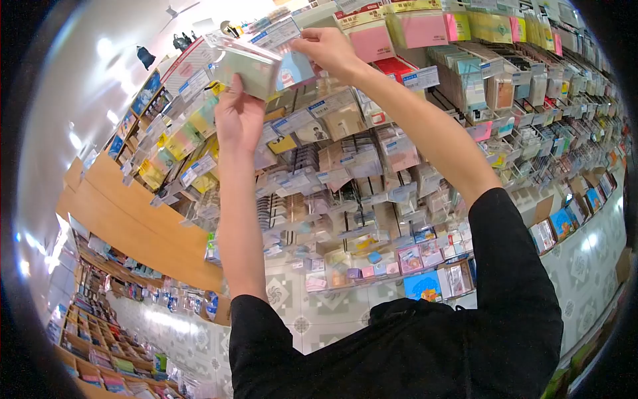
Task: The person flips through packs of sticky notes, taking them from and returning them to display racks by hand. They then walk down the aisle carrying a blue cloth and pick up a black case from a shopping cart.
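Raised at the upper left, my left hand (pixel 239 116) grips a stack of pale green packs (pixel 247 70) in clear wrapping, with the thumb on the near face. My right hand (pixel 325 53) is just to the right, its fingers pinched at the top row by a label holder. Beside those fingers hangs a light blue pack (pixel 294 68) with a small figure on it; whether the fingers hold it or the label is too small to tell. Pink packs (pixel 372 44) hang to the right of my right hand.
Hooks with packaged stationery and price labels (pixel 420 78) fill the rack. Small boxes (pixel 372 269) stand on its bottom shelf. A wooden panel (pixel 133 206) is at the left, and wooden shelving (pixel 93 332) at the lower left. Patterned tiles (pixel 325 306) cover the floor.
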`<state>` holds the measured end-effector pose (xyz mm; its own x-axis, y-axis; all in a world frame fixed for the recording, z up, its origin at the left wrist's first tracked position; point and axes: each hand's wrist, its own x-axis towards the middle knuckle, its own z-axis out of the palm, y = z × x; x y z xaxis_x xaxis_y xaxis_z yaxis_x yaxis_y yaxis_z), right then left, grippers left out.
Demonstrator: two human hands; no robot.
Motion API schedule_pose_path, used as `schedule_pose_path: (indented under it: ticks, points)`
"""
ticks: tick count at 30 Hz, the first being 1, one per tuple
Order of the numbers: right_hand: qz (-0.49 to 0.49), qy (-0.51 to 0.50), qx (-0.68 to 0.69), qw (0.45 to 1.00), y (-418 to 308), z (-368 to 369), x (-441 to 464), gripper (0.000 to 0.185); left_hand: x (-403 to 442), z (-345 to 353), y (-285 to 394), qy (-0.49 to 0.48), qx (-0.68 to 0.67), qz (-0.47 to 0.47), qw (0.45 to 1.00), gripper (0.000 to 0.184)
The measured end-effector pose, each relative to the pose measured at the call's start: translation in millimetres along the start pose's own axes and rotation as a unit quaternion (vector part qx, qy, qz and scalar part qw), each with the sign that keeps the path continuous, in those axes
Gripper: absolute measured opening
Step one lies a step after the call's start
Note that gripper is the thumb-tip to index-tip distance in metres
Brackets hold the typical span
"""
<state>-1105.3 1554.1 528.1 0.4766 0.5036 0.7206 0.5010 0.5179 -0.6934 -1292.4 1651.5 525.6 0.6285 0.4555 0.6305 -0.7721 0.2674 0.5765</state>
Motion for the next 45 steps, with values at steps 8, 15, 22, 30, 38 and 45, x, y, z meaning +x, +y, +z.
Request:
schedule_pose_path:
  ticks: [8, 15, 22, 30, 38, 45]
  points:
    - [0.004, -0.005, 0.015, 1.000, 11.8, -0.7, 10.0, 0.041, 1.0, 21.9, -20.9, -0.043, 0.075, -0.016, 0.996, 0.036]
    - [-0.003, 0.042, -0.030, 0.999, 4.2, -0.4, 0.8, 0.043, 15.1, 29.8, 0.4, -0.071, 0.000, 0.003, 0.997, 0.035]
    - [-0.019, 0.029, -0.046, 0.998, 1.8, 1.0, -0.8, 0.036, 30.1, 33.6, 15.4, -0.079, -0.023, 0.007, 0.997, 0.034]
    - [0.006, 0.021, -0.009, 1.000, -3.2, 6.9, 3.3, 0.033, 31.4, 27.0, 16.5, -0.082, -0.029, 0.000, 0.996, 0.033]
    - [0.032, 0.028, -0.072, 0.996, 22.7, 7.1, 20.2, 0.038, 28.4, 20.8, 14.8, -0.092, -0.037, -0.005, 0.995, 0.033]
    - [-0.166, 0.129, -0.429, 0.879, -21.9, -9.3, 11.1, 0.050, 17.9, 40.4, 9.1, -0.078, 0.085, 0.035, 0.993, 0.035]
